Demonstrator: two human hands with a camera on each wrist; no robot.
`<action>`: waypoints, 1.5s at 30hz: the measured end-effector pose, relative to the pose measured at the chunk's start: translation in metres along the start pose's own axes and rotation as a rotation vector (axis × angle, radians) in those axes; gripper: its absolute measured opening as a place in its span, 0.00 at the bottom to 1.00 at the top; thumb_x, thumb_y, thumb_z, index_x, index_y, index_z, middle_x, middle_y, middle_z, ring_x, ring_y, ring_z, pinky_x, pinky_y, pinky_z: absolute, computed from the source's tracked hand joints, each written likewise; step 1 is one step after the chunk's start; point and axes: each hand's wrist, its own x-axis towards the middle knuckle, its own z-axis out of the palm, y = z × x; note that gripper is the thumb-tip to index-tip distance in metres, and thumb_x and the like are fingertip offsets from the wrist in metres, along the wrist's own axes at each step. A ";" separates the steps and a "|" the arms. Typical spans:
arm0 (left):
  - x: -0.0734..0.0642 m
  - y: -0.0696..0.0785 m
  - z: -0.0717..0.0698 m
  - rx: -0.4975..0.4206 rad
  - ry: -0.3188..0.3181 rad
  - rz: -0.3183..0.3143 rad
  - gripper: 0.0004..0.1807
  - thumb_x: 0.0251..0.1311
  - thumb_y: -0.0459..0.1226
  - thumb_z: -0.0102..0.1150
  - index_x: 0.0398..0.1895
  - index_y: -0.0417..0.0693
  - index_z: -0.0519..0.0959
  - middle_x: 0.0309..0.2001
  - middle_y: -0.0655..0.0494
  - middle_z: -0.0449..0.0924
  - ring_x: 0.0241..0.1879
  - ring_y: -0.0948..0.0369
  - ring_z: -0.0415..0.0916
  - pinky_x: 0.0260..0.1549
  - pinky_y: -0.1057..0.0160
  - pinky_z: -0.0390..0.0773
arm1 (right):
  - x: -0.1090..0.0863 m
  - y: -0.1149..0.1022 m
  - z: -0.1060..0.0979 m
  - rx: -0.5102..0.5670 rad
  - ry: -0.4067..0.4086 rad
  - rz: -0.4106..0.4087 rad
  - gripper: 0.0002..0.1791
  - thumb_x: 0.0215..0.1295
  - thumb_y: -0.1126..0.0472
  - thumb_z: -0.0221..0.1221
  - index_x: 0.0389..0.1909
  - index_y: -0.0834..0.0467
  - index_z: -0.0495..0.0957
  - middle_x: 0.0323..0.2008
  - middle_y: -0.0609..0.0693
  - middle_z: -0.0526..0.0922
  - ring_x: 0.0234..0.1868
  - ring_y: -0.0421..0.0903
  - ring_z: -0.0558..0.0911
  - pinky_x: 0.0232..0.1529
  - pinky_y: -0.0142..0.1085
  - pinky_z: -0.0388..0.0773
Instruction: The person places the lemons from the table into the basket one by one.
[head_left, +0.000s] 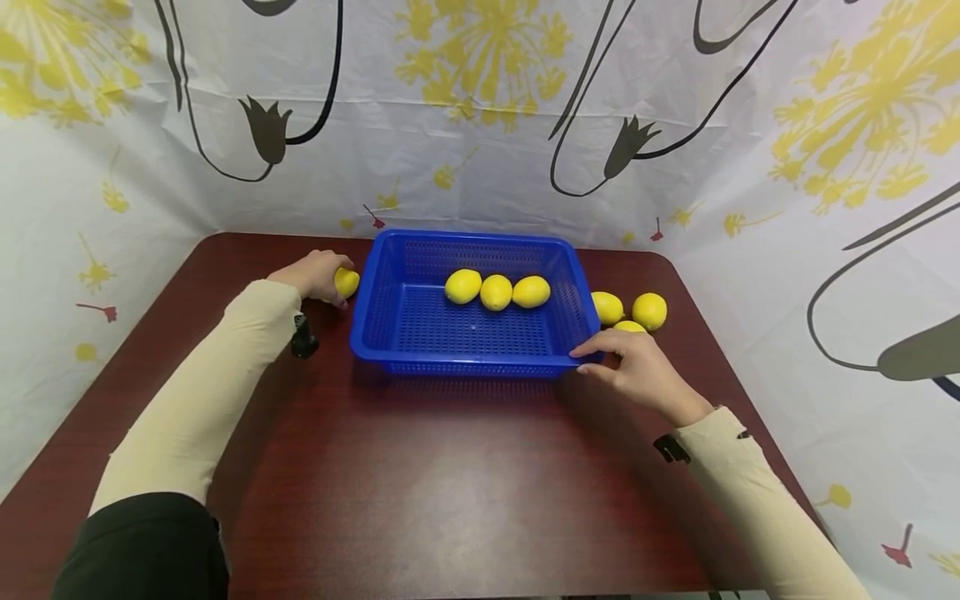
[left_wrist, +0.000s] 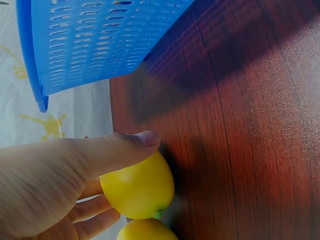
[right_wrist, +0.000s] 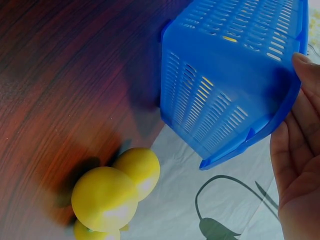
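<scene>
My left hand [head_left: 311, 273] is at the far left of the table, beside a blue plastic basket [head_left: 465, 360]. It grips a yellow lemon [left_wrist: 140, 187], with the thumb laid over it and the fingers behind. A second lemon [left_wrist: 147, 231] shows right next to that one in the left wrist view, cut off by the frame's edge. At the basket's front right corner, my right hand [head_left: 641, 371] pinches the rim [right_wrist: 286, 107] between thumb and fingers. Inside the basket, three lemons [head_left: 496, 292] lie in a row toward the back.
To the right of the basket are three more lemons [head_left: 649, 312], one partly hidden by my right hand. The dark red wooden table [head_left: 450, 483] extends toward me. A patterned white sheet [head_left: 465, 183] hangs behind and along both sides.
</scene>
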 end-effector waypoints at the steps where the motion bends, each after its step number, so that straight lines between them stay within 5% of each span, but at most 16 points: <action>1: -0.001 0.000 0.000 -0.001 -0.002 0.000 0.41 0.49 0.36 0.76 0.66 0.28 0.69 0.62 0.27 0.68 0.63 0.32 0.62 0.60 0.38 0.68 | 0.000 0.000 0.000 0.001 -0.001 0.000 0.13 0.55 0.67 0.74 0.42 0.54 0.89 0.39 0.41 0.87 0.35 0.43 0.76 0.33 0.35 0.71; 12: -0.006 0.001 0.005 -0.055 -0.015 -0.002 0.42 0.49 0.36 0.77 0.65 0.26 0.68 0.59 0.29 0.72 0.54 0.39 0.70 0.53 0.42 0.74 | 0.001 0.000 0.001 0.000 -0.006 -0.011 0.13 0.55 0.68 0.74 0.42 0.54 0.89 0.39 0.41 0.87 0.33 0.45 0.75 0.31 0.33 0.71; 22: -0.008 0.000 0.008 -0.055 -0.007 -0.008 0.42 0.50 0.37 0.76 0.65 0.26 0.67 0.58 0.29 0.73 0.54 0.38 0.71 0.55 0.40 0.73 | 0.003 0.000 0.001 0.006 0.003 -0.015 0.14 0.54 0.68 0.74 0.42 0.54 0.89 0.39 0.42 0.88 0.34 0.45 0.77 0.31 0.42 0.74; 45: -0.005 -0.002 0.016 -0.059 -0.022 -0.054 0.43 0.51 0.36 0.76 0.68 0.30 0.64 0.56 0.31 0.74 0.53 0.40 0.72 0.54 0.40 0.73 | 0.001 0.001 0.000 0.017 0.004 0.008 0.15 0.53 0.69 0.74 0.41 0.53 0.89 0.38 0.41 0.87 0.32 0.49 0.76 0.30 0.31 0.70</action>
